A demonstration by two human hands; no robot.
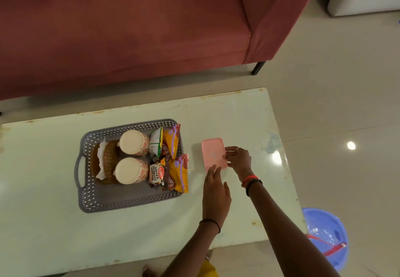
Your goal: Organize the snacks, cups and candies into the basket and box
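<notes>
A grey perforated basket (91, 203) sits on the pale table. Inside it two white cups with orange patterns (134, 142) (131, 171) lie upside down beside a small woven holder with white paper (106, 159). Several snack packets fill its right side, among them a salted peanuts pack (156, 174) and yellow packs (178, 174) (172, 140). To the right of the basket lies a pink lidded box (213, 154). My right hand (239, 159) holds the box's right edge with curled fingers. My left hand (215, 190) has straight fingers touching the box's near edge.
The glass-topped table (249, 120) ends close to the right of the box. A dark red sofa (129, 27) stands behind the table. On the floor at lower right is a blue plastic tub (329, 229) holding a red-trimmed item.
</notes>
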